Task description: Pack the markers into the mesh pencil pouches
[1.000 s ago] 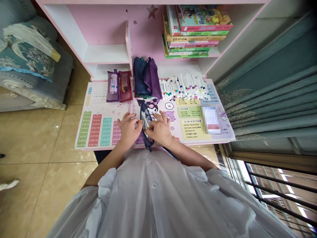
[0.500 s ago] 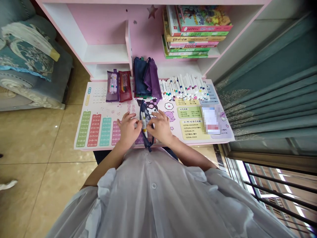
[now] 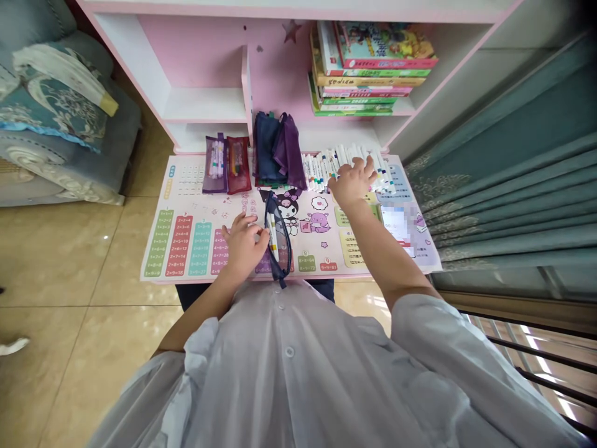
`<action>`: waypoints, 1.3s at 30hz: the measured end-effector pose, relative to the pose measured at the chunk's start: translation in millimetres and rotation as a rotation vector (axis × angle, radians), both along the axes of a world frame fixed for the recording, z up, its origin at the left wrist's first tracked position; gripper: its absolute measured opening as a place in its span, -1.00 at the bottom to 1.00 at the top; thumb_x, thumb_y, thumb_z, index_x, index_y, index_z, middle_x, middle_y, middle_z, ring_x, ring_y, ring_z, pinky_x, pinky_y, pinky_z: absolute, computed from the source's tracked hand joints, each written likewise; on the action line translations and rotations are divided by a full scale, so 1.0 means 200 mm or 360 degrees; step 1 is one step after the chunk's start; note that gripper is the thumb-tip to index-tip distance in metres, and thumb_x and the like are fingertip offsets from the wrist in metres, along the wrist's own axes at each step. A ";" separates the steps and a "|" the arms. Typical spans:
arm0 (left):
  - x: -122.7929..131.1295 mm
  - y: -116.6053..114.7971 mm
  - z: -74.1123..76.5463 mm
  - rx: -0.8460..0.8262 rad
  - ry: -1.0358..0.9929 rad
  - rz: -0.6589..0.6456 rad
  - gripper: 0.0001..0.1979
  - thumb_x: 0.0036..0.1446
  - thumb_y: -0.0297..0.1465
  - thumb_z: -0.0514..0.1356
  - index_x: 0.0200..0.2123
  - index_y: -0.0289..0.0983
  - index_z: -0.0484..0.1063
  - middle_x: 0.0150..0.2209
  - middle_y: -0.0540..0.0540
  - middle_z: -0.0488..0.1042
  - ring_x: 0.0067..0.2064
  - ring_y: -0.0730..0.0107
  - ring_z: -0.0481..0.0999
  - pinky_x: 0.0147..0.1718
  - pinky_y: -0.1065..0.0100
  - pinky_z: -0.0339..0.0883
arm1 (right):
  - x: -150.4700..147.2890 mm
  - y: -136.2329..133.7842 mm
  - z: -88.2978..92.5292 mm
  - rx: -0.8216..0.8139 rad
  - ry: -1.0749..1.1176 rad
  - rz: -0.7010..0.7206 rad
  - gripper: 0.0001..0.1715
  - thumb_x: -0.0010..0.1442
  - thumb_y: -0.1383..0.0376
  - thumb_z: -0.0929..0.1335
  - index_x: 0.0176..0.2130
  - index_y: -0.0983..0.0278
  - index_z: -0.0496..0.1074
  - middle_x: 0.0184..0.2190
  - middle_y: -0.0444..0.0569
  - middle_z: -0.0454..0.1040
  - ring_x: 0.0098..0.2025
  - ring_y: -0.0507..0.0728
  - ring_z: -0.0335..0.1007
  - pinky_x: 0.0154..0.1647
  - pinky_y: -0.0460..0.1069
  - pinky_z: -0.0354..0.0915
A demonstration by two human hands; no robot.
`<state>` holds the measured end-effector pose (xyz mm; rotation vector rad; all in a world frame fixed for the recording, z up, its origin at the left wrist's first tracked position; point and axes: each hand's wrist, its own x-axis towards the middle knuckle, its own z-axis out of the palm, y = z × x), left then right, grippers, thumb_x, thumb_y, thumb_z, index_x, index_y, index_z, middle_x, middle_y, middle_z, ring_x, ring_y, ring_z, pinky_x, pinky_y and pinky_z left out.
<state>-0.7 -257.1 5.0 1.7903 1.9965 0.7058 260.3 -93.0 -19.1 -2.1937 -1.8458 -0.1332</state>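
Near the desk's front edge lies a dark blue mesh pencil pouch (image 3: 285, 239), its mouth spread apart, with white markers (image 3: 273, 239) inside. My left hand (image 3: 247, 241) pinches the pouch's left edge between thumb and forefinger. Over at the right, my right hand (image 3: 352, 182) hovers above or touches a heap of white markers (image 3: 317, 172) with coloured bands, its fingers spread; contact is hard to make out. It holds nothing that I can see.
Behind the pouch are a filled purple pouch (image 3: 216, 165), a red pouch (image 3: 239, 165) and a pile of blue and purple pouches (image 3: 268, 149). A phone (image 3: 396, 227) lies at the right. Books (image 3: 364, 81) are stacked on the shelf.
My right hand has let go of the blue pouch's right edge and moved up and right to the marker heap. My left hand has stayed at the pouch.
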 end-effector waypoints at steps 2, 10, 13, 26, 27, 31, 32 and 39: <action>0.00 0.00 0.00 -0.0012 0.0001 -0.0002 -0.76 0.19 -0.33 0.20 -0.53 -0.19 0.48 0.09 -0.11 0.55 0.34 -0.04 0.28 0.31 -0.44 -0.14 | 0.04 0.06 -0.01 -0.0072 -0.0045 -0.0034 -0.63 0.29 0.23 0.28 -0.01 0.36 0.49 0.32 0.32 0.16 0.45 0.55 -0.26 0.27 0.56 -0.10; -0.01 0.00 -0.01 -0.0017 0.0000 -0.0001 -0.76 0.19 -0.32 0.20 -0.52 -0.19 0.48 0.09 -0.10 0.55 0.35 -0.02 0.27 0.31 -0.45 -0.16 | 0.03 0.18 0.02 -0.0375 -0.0120 -0.0156 -0.64 0.28 0.20 0.32 -0.06 0.42 0.49 0.38 0.38 0.05 0.47 0.52 -0.45 0.35 0.56 -0.32; 0.00 0.00 -0.01 -0.0019 0.0000 0.0001 -0.76 0.19 -0.32 0.20 -0.53 -0.19 0.47 0.09 -0.10 0.55 0.34 -0.03 0.27 0.31 -0.44 -0.15 | 0.02 0.21 0.00 -0.0390 -0.0145 -0.0189 -0.63 0.31 0.20 0.29 -0.13 0.44 0.52 0.39 0.41 0.05 0.49 0.52 -0.46 0.36 0.55 -0.37; -0.01 0.00 -0.01 -0.0009 0.0000 0.0000 -0.75 0.20 -0.31 0.19 -0.52 -0.19 0.48 0.09 -0.10 0.55 0.34 -0.04 0.27 0.31 -0.43 -0.15 | -0.04 0.04 0.07 -0.0158 0.0052 -0.0056 -0.66 0.23 0.23 0.30 -0.15 0.42 0.54 0.29 0.35 0.22 0.45 0.53 -0.23 0.32 0.55 -0.14; -0.01 0.00 -0.01 -0.0012 0.0001 0.0001 -0.76 0.20 -0.31 0.19 -0.52 -0.19 0.49 0.09 -0.10 0.55 0.34 -0.04 0.27 0.31 -0.44 -0.15 | -0.06 -0.01 0.08 -0.0110 0.0099 -0.0032 -0.69 0.21 0.25 0.31 -0.19 0.39 0.54 0.29 0.31 0.24 0.44 0.53 -0.20 0.31 0.55 -0.09; -0.01 0.00 -0.02 -0.0005 0.0026 -0.0009 -0.76 0.20 -0.31 0.20 -0.52 -0.19 0.48 0.10 -0.09 0.55 0.34 -0.03 0.28 0.31 -0.43 -0.13 | -0.15 -0.20 0.09 0.0018 0.0335 0.0072 -0.84 0.10 0.29 0.34 -0.43 0.31 0.49 0.26 0.22 0.32 0.41 0.53 -0.06 0.26 0.55 0.02; -0.01 0.00 -0.02 -0.0003 0.0035 -0.0009 -0.76 0.20 -0.32 0.20 -0.52 -0.19 0.48 0.09 -0.08 0.55 0.34 -0.03 0.29 0.31 -0.43 -0.12 | -0.17 -0.24 0.10 0.0043 0.0390 0.0108 -0.86 0.07 0.29 0.34 -0.47 0.29 0.46 0.25 0.20 0.34 0.41 0.53 -0.04 0.26 0.55 0.03; -0.01 0.00 -0.03 0.0020 0.0017 0.0019 -0.77 0.19 -0.33 0.21 -0.52 -0.18 0.47 0.09 -0.10 0.55 0.34 -0.04 0.28 0.32 -0.41 -0.12 | -0.33 -0.54 0.17 0.0024 0.0699 0.0392 -0.87 0.01 0.31 0.39 -0.55 0.24 0.44 0.20 0.12 0.42 0.41 0.46 0.04 0.29 0.43 0.12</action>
